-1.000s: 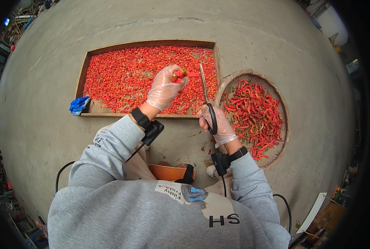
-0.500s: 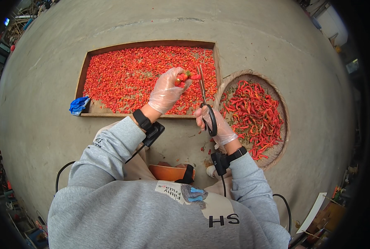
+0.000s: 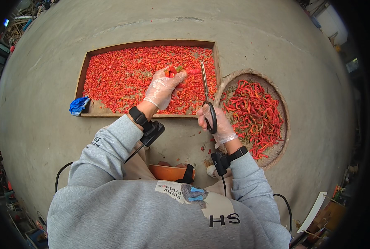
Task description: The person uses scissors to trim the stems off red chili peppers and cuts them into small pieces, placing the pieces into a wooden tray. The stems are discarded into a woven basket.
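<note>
Over the wooden tray, my left hand (image 3: 162, 87), in a clear plastic glove, is closed around several red chili peppers (image 3: 172, 72). One pepper sticks out to the right toward the scissor blades. My right hand (image 3: 219, 124), gloved the same way, grips the black handles of a pair of scissors (image 3: 206, 83), blades pointing away from me. The blades look nearly closed at the end of the protruding pepper. Beneath lies the shallow wooden tray (image 3: 151, 42), covered with cut red chili pieces (image 3: 122, 74).
To the right stands a round woven basket (image 3: 285, 137) heaped with whole red chilies (image 3: 255, 112). A blue crumpled bag (image 3: 79, 106) sits at the tray's near left corner. An orange object (image 3: 166, 171) and pepper scraps (image 3: 203, 147) lie near my feet on the concrete floor (image 3: 313, 99).
My left hand has moved left and slightly nearer to me with the peppers, and more of one pepper now sticks out. The scissors have shifted slightly right.
</note>
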A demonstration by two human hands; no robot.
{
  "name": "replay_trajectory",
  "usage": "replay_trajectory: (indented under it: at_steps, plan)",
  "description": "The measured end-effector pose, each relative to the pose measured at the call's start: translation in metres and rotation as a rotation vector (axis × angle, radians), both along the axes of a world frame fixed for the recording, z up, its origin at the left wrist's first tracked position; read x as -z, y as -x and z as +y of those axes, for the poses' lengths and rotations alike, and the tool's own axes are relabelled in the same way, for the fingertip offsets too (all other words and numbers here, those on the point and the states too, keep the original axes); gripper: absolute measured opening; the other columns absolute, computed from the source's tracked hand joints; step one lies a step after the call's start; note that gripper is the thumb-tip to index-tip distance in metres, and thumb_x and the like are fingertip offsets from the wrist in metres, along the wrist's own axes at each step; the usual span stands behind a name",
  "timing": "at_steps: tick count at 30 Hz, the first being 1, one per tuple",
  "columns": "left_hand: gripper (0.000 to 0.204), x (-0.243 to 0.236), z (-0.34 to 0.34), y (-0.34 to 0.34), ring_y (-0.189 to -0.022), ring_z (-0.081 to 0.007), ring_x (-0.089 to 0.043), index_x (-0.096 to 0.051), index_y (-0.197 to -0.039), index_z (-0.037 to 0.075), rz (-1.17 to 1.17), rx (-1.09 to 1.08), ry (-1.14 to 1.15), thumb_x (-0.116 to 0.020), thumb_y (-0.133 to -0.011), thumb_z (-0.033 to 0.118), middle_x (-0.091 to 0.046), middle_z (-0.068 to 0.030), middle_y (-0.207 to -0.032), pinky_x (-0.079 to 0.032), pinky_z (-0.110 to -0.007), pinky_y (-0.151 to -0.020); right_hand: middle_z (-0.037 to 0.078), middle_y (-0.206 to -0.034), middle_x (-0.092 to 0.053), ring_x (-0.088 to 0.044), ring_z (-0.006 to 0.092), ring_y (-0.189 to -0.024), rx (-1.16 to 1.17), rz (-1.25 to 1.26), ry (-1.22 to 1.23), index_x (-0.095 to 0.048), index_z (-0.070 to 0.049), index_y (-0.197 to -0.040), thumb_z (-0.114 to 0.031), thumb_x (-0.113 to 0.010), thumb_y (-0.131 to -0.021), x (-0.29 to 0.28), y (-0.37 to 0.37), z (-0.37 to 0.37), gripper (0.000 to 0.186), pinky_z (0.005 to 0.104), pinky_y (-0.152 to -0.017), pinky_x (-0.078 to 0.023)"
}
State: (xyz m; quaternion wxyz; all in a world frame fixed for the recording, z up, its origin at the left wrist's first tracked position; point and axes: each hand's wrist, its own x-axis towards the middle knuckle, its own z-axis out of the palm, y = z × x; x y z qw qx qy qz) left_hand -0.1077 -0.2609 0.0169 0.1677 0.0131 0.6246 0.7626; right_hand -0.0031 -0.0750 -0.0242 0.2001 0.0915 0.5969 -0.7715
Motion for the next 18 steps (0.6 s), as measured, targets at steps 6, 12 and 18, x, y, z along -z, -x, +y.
replay_trajectory:
  at_steps: [6,12,18]
  plan:
    - [0.019,-0.0003,-0.0003,0.0011,-0.058,-0.0071,-0.054,-0.061,-0.09,0.007,0.04,0.03,-0.006,-0.069,-0.086,0.023,-0.061,-0.0005,-0.073,-0.039,-0.021,-0.046,0.0,-0.079,-0.057,-0.051,0.0054,-0.068,-0.099,0.065,0.118,-0.055,-0.007,-0.099,-0.057,-0.047,-0.09,0.0074,-0.0031,0.0001,0.052,0.0211,-0.063,-0.043]
    - [0.018,0.0024,0.0011,-0.0003,-0.067,-0.0058,-0.053,-0.056,-0.089,0.007,0.008,0.105,0.044,-0.07,-0.085,0.017,-0.059,0.0017,-0.078,-0.045,-0.022,-0.06,-0.001,-0.078,-0.055,-0.05,0.0057,-0.069,-0.092,0.04,0.083,-0.054,-0.008,-0.098,-0.058,-0.048,-0.09,0.0052,-0.0011,0.0019,0.051,0.0205,-0.064,-0.042]
    - [0.016,0.0051,0.0015,-0.0002,-0.068,-0.0057,-0.053,-0.06,-0.092,0.005,0.105,0.135,0.051,-0.069,-0.085,0.016,-0.06,0.0017,-0.078,-0.045,-0.023,-0.062,-0.002,-0.077,-0.054,-0.049,0.0052,-0.069,-0.073,0.02,0.059,-0.055,-0.009,-0.097,-0.056,-0.048,-0.091,0.0005,-0.0025,-0.0008,0.048,0.0201,-0.064,-0.041]
